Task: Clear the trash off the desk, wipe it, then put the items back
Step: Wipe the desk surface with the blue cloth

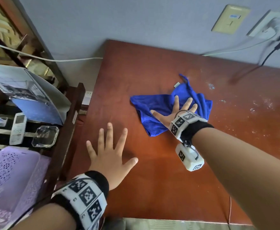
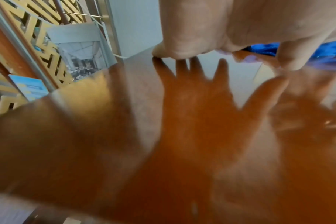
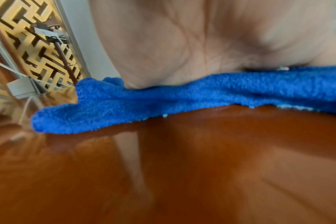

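A person leans over a reddish-brown wooden desk (image 1: pixel 152 171), the right hand (image 1: pixel 174 112) pressed flat, fingers spread and straight, onto a rumpled blue cloth (image 1: pixel 154 107) lying near the middle of the desktop; the wrist view shows the palm bearing down on the cloth's pile. The left hand (image 1: pixel 110 156) lies splayed and empty on bare wood nearer the desk's left edge, well apart from the cloth, its fingertips meeting their own reflection in the polished surface. Pale specks and smears (image 1: pixel 260 105) mark the desktop to the right of the cloth. Off the desk's left side sit a white remote control (image 1: pixel 18 128), a clear glass ashtray (image 1: pixel 44 136), a lilac perforated basket (image 1: pixel 11 180) and a curved printed stand (image 1: pixel 35 95). A black cord (image 1: pixel 266 58) runs from a wall socket down towards the desk's far edge.
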A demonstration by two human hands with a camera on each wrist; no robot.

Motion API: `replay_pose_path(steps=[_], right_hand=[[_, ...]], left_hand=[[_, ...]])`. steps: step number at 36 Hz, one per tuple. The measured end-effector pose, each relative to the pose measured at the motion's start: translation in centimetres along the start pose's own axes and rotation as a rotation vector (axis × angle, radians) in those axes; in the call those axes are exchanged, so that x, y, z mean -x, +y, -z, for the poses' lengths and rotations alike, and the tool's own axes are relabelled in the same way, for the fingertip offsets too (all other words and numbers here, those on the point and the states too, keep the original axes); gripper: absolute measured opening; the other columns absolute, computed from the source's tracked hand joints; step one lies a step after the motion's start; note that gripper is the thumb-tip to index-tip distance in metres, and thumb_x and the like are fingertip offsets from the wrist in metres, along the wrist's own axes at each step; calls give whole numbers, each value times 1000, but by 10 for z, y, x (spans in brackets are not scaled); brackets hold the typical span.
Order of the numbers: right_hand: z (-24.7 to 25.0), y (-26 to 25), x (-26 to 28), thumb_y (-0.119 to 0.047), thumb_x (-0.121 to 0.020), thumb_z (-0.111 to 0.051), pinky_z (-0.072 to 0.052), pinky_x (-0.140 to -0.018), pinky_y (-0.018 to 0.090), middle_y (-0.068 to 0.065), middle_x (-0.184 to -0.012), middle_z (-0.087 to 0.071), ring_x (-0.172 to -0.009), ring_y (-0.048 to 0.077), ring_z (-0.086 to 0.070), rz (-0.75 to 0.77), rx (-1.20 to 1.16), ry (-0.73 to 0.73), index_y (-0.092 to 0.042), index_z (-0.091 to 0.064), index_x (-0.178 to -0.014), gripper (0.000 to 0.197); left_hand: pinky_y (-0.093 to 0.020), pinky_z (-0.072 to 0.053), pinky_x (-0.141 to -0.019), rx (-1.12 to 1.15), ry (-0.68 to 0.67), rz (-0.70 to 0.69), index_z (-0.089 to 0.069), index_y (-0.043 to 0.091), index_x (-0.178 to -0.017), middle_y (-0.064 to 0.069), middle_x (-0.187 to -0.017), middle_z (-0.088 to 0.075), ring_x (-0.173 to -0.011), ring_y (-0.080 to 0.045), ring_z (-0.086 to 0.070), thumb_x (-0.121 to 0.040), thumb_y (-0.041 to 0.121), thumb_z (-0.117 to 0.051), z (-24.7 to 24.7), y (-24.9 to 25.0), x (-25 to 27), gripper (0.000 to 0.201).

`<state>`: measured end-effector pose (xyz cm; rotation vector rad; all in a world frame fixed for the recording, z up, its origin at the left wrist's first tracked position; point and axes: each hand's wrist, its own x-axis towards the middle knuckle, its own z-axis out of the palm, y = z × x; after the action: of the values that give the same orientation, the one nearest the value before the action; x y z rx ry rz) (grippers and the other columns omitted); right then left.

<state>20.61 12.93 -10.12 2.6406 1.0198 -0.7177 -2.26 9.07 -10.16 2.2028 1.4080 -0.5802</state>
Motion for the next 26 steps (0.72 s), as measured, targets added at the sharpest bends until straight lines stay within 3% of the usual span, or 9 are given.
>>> replay_pose_path(steps=[4,7,13,18,20,26], right_hand=[[-13,9,23,-103,-41,-16,-8,-108,68,12,-154,28,-141,40,19,4,1,-2,-37,27,-142,128],[-22,17,38,-102,-42,-16,-8,-107,69,12,-153,30,-141,40,20,8,-1,-3,-37,28,-142,127],[-34,30,64,-100,-50,-20,-7,-106,71,13,-152,32,-141,40,20,30,18,-52,-35,30,-141,122],[-16,36,65,-93,-64,-25,3,-111,64,15,-155,21,-144,32,17,124,66,11,-27,14,-150,115],[-13,33,60,-93,-64,-28,4,-111,63,13,-155,23,-143,29,21,154,14,61,-28,13,-149,115],[-28,15,51,-99,-48,-34,2,-106,71,9,-153,30,-142,29,25,81,-76,28,-38,20,-145,126]], left_hand=[[-59,14,-110,-12,-32,32,36,40,-138,-5,-138,52,-138,-29,37,-89,71,-20,-13,0,10,80],[-60,14,-109,-30,-82,54,38,41,-133,-7,-145,47,-137,-30,37,-88,72,-20,-10,2,7,80],[-61,14,-109,-34,-114,81,34,41,-138,-5,-145,47,-137,-31,37,-88,73,-22,-7,5,6,82],[-61,15,-108,-16,-112,78,31,42,-140,-4,-145,47,-137,-30,38,-88,73,-23,-6,4,7,81],[-61,16,-108,-14,-115,77,31,43,-140,-4,-145,47,-137,-30,38,-88,72,-24,-6,4,6,81],[-62,17,-108,-14,-124,75,33,43,-139,-3,-143,49,-135,-30,40,-88,72,-24,-7,4,5,81]])
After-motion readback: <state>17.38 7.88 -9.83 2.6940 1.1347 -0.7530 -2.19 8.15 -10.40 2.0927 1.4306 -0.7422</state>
